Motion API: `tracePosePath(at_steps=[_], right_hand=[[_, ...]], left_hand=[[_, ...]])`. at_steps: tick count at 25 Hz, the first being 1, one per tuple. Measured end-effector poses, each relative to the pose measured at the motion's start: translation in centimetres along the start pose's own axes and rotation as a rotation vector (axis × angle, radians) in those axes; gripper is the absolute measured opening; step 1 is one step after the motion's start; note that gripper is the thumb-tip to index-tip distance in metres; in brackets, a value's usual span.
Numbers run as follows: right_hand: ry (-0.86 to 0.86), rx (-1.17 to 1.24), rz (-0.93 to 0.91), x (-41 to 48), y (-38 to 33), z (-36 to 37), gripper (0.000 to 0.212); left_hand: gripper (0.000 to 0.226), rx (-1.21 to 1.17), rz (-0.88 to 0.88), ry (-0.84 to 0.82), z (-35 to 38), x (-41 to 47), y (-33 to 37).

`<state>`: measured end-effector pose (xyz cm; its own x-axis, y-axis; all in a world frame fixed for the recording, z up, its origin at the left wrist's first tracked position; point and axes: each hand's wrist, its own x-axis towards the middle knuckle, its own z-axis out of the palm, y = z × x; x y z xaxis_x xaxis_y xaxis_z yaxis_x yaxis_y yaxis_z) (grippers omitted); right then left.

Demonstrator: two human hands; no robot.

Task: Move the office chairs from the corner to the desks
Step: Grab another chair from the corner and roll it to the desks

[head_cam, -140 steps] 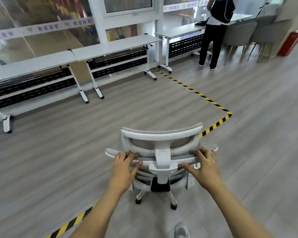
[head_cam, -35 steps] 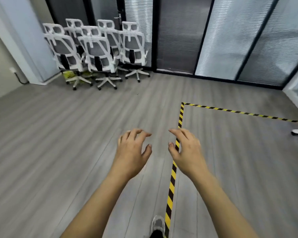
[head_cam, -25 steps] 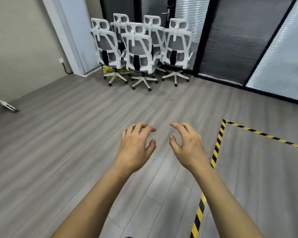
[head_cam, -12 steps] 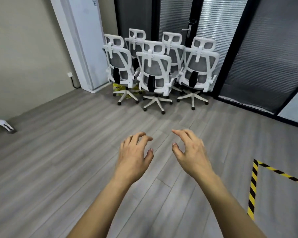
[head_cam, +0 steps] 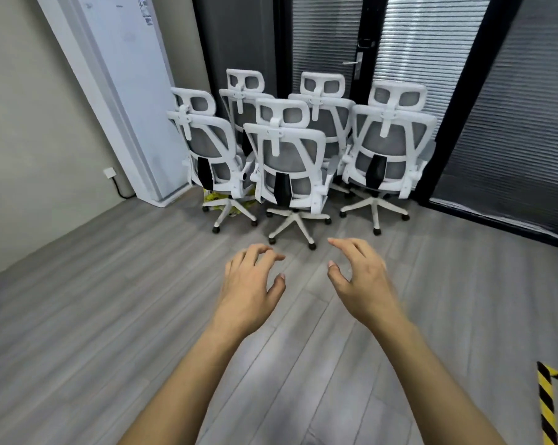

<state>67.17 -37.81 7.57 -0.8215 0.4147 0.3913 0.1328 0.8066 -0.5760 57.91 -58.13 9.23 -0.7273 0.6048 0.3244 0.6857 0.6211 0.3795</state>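
floor mostly crossed, white cabinet close ahead now. chairs bunched just right of the cabinet, backs turned this way, far nearer than a moment ago, waiting in the corner. left hand and right hand raised short of the cabinet, fingers loosely curled and apart, holding nothing. next, probably: grip the nearest chair back.

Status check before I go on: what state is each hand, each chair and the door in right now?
Left hand: open, holding nothing
Right hand: open, holding nothing
Front middle chair: upright, in the corner, untouched
Front left chair: upright, untouched
Front right chair: upright, untouched
Back chairs: upright, parked behind the front row
Door: looks shut
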Motion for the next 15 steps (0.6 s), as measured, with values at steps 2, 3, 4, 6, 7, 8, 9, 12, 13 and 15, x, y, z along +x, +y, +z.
tracePosePath(at_steps=[2,3,4,6,7,8,9,12,13,15], right_hand=[[-0.027,0.002,-0.036,8.2,1.6,2.5,0.042],[-0.048,0.002,-0.039,12.0,2.1,3.7,0.041],[-0.055,-0.006,-0.047,15.5,2.3,4.9,0.041],[-0.062,-0.016,-0.072,22.2,2.9,7.5,0.041],[-0.057,-0.014,-0.084,26.0,3.5,9.0,0.040],[-0.051,-0.003,-0.078,29.5,4.2,10.5,0.040],[-0.041,0.008,-0.070,32.8,4.8,12.0,0.039],[-0.025,-0.002,-0.026,43.1,7.1,17.2,0.037],[-0.028,-0.006,-0.003,46.3,7.7,18.8,0.037],[-0.015,-0.013,0.021,52.7,8.7,21.8,0.036]], left_hand=[[0.031,0.005,-0.003,0.001,1.1,7.3,-2.5],[0.030,0.001,-0.015,0.012,1.6,10.5,-4.0],[0.029,0.000,-0.024,0.026,2.0,13.6,-5.6],[0.028,0.009,-0.044,0.057,2.7,19.7,-8.9],[0.028,0.012,-0.045,0.073,3.3,23.2,-10.9],[0.030,0.004,-0.046,0.077,3.9,26.5,-12.8],[0.033,-0.002,-0.041,0.077,4.6,29.7,-14.7],[0.037,0.005,-0.037,0.069,6.6,40.2,-21.0],[0.036,-0.005,-0.041,0.065,7.1,43.6,-22.9],[0.030,0.000,-0.026,0.034,8.2,50.5,-26.2]])
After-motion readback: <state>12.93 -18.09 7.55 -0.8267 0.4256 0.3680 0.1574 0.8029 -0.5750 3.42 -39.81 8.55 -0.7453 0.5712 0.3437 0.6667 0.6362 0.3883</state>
